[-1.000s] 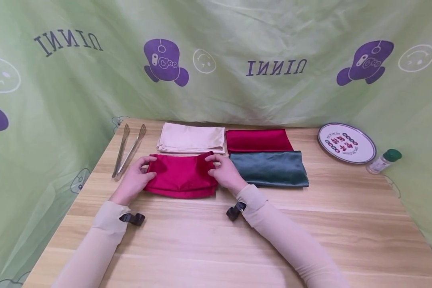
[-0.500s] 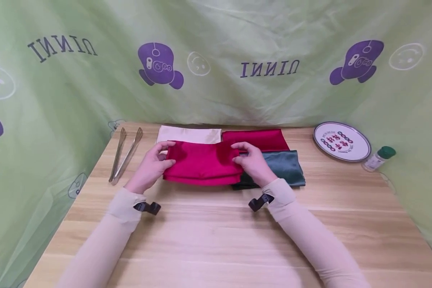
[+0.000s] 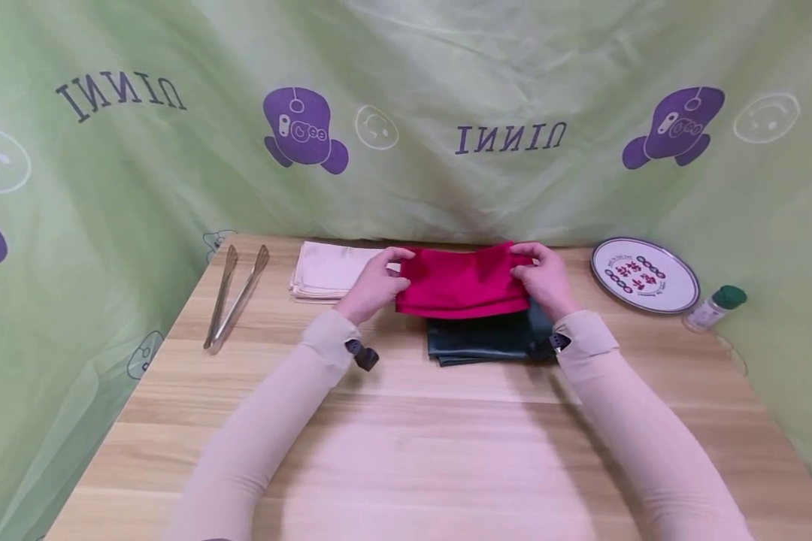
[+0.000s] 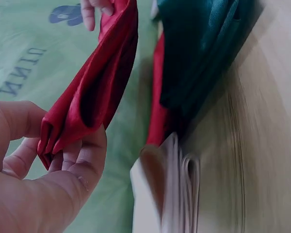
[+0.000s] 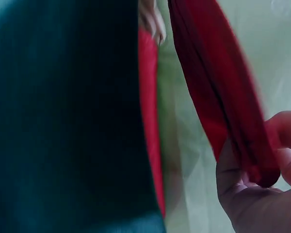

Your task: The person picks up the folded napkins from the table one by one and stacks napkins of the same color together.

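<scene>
A folded red satin cloth (image 3: pixel 462 282) is held up between my two hands, over the back of the teal folded cloth (image 3: pixel 480 340). My left hand (image 3: pixel 375 285) pinches its left edge, with the stacked layers showing between thumb and fingers in the left wrist view. At the opposite edge, my right hand (image 3: pixel 544 279) grips the cloth the same way. A second red cloth (image 5: pixel 149 107) lies beyond the teal one in the right wrist view; the held cloth hides it in the head view. Beside my left hand is a stack of cream cloths (image 3: pixel 328 269).
Metal tongs (image 3: pixel 222 304) lie spread at the table's left side. A white plate (image 3: pixel 680 285) with a printed design sits at the back right, next to a green-capped shaker bottle (image 3: pixel 712 309). A green printed curtain (image 3: pixel 406 188) hangs behind the wooden table (image 3: pixel 406 451).
Both hands have lifted the red cloth off the table's left-centre and carried it right and back. It has passed in front of the cream stack and now overlaps the teal cloth.
</scene>
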Action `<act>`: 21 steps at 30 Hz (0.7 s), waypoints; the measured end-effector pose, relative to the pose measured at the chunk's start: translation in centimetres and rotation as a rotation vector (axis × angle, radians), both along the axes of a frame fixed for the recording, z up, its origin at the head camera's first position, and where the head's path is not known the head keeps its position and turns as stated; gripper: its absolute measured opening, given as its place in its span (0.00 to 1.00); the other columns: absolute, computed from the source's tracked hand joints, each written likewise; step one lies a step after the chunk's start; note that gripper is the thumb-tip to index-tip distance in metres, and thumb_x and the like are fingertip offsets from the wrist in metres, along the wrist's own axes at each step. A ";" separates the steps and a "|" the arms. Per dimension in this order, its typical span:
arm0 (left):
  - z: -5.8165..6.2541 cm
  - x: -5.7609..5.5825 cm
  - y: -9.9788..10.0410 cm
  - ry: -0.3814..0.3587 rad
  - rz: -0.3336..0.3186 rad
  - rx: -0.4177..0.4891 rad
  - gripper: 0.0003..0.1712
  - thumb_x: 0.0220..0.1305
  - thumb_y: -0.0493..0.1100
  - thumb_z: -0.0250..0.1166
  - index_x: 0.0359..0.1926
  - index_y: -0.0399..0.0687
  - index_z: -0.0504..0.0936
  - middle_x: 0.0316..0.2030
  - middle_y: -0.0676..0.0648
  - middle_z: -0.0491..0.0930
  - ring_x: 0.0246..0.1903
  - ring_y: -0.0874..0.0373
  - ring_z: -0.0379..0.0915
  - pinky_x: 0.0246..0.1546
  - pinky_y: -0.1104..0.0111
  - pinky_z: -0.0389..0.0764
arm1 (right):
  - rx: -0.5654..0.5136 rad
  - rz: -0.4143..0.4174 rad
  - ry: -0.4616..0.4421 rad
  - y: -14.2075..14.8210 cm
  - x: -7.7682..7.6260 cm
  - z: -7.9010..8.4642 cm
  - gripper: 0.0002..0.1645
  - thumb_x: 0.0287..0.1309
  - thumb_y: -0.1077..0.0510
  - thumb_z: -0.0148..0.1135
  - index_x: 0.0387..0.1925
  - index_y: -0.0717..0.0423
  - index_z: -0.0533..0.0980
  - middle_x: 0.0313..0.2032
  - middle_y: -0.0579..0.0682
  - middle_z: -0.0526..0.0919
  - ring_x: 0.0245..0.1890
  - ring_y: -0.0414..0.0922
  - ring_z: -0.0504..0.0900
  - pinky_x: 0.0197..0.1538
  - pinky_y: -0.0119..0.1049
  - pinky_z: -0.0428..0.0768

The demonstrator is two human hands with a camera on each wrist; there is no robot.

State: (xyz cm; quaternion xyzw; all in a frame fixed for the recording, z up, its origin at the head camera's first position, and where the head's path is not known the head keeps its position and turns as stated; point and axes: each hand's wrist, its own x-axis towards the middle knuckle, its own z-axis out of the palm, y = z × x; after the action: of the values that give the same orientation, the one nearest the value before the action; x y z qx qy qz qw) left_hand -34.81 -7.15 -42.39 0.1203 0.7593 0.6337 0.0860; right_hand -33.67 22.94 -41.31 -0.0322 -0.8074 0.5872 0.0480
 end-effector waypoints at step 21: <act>-1.5 -3.8 5.3 0.143 0.006 -0.419 0.21 0.58 0.30 0.62 0.53 0.43 0.79 0.55 0.42 0.73 0.53 0.51 0.66 0.55 0.65 0.69 | 0.183 -0.134 -0.021 3.8 -3.9 -1.1 0.29 0.51 0.73 0.51 0.57 0.61 0.76 0.57 0.59 0.75 0.49 0.48 0.68 0.45 0.33 0.67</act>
State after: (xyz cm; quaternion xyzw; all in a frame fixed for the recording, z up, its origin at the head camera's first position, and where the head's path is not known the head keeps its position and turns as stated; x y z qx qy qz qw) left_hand -38.57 -1.84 -43.94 0.1422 0.8789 0.4523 0.0528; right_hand -37.56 26.76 -42.41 -0.0879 -0.8541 0.5061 0.0815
